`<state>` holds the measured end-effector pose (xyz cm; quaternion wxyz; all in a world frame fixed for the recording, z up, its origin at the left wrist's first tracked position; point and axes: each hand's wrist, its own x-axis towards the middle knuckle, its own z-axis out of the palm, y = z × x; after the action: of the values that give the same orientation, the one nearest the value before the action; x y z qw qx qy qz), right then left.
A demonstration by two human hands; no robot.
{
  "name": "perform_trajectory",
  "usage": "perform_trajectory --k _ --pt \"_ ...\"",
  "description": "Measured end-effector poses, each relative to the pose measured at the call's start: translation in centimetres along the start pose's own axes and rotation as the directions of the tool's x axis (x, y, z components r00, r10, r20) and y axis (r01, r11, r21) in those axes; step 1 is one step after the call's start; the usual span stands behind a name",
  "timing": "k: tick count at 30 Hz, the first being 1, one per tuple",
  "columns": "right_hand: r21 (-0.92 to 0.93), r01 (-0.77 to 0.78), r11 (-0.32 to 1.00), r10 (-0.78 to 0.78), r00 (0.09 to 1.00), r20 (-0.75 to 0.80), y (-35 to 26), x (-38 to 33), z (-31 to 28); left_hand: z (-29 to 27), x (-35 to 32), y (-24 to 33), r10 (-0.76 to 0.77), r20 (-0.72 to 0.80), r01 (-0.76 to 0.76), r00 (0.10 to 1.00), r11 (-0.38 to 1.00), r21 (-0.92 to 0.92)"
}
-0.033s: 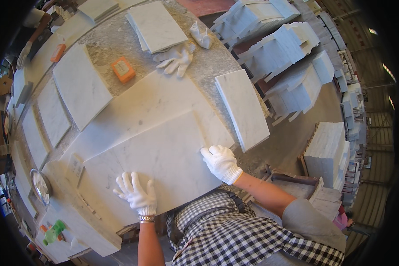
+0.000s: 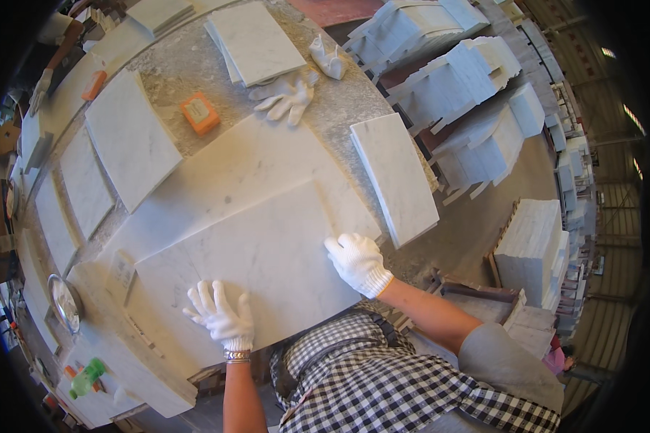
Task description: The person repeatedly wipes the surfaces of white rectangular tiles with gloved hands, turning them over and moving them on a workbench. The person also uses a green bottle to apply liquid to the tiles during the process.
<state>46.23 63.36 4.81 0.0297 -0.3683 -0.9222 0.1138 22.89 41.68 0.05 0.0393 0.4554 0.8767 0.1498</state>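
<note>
A white marble slab [image 2: 260,263] lies on top of a larger marble slab [image 2: 231,169] on the stone workbench [image 2: 339,115]. My left hand [image 2: 220,314], in a white knit glove, rests flat on the top slab near its front edge with the fingers spread. My right hand [image 2: 357,261], also gloved, is at the slab's right corner with the fingers curled over its edge. A checked shirt shows at the lower edge.
An orange block [image 2: 200,113] and loose white gloves [image 2: 285,95] lie behind the slabs. More marble tiles [image 2: 393,177] [image 2: 130,137] [image 2: 256,40] surround them. Stacks of tiles [image 2: 462,79] [image 2: 531,245] stand on the floor at right. A green bottle [image 2: 87,377] sits at lower left.
</note>
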Motion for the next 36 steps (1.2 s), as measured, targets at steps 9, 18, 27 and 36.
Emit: perform_trajectory --k 9,18,27,36 --pt "-0.131 -0.028 0.991 0.013 0.993 -0.115 1.0 5.3 2.0 -0.1 0.2 0.2 -0.009 0.010 0.008 1.000 1.000 0.019" --pt "-0.138 0.068 0.988 -0.108 0.946 -0.305 1.5 8.7 1.1 -0.2 0.2 0.2 -0.007 0.009 0.007 1.000 1.000 0.006" --pt "-0.068 0.053 0.996 -0.060 0.992 -0.110 1.3 7.8 0.7 0.1 0.0 -0.1 0.013 -0.005 -0.013 1.000 1.000 -0.009" --pt "0.598 -0.127 0.791 -0.006 0.976 0.216 0.9 0.8 -1.2 -0.3 0.0 0.2 -0.003 0.013 0.003 1.000 1.000 -0.012"
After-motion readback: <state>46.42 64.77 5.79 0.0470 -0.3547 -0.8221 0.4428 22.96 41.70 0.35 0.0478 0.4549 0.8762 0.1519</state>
